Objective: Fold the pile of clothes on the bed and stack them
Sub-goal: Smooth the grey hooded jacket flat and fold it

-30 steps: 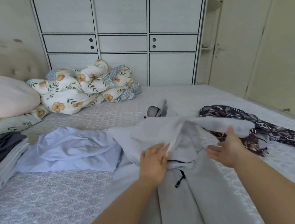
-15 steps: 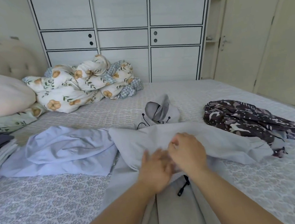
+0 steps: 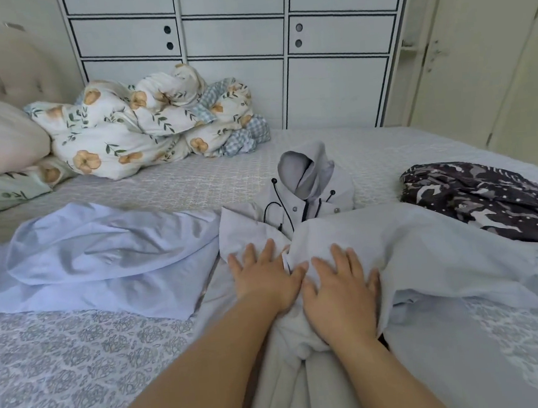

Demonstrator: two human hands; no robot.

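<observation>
Left hand (image 3: 264,281) and right hand (image 3: 342,291) lay flat, fingers straight, grasping nothing, pressing folded sleeves of pale grey hooded jacket (image 3: 307,181); best smoothed outward from palms, 2 sleeves kept overlapped

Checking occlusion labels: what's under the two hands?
Both the left hand and right hand press flat on the grey hooded jacket's folded-over sleeves. The jacket body beneath and the bedspread under it are covered there.

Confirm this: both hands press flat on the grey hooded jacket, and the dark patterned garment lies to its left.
Wrong side. In the head view the dark patterned garment lies to the right of the grey hooded jacket. Both the left hand and right hand do press flat on it.
</observation>
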